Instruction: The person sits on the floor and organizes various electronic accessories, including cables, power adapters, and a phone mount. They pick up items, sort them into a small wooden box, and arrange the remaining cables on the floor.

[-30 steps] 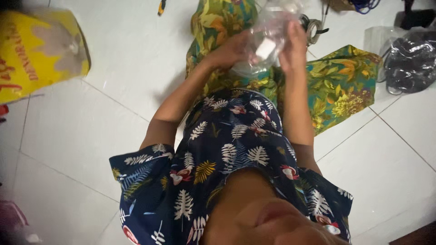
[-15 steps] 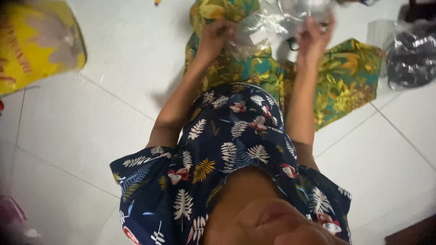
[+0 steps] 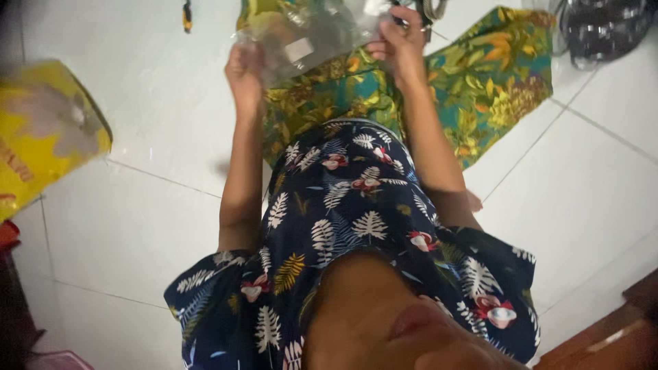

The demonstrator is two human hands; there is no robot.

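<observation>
Grip: my left hand (image 3: 245,72) and my right hand (image 3: 397,44) are both closed on a clear plastic bag (image 3: 308,34), one pinching each end; individual fingertips are too blurred to make out.

The bag is stretched between the two hands, its long axis running roughly side to side from one grip to the other, the right end a little farther from me than the left. A small pale label sits near the bag's middle. Neither hand is nearer; both are in contact.

Landmark: the green and yellow floral cloth (image 3: 493,75) over my lap. The bag is held above it, apart from it. Beyond the cloth's right edge, a dark bundle in clear wrap (image 3: 603,31). Well off its left side, on the white tiled floor (image 3: 137,226), a yellow sack (image 3: 41,144).
</observation>
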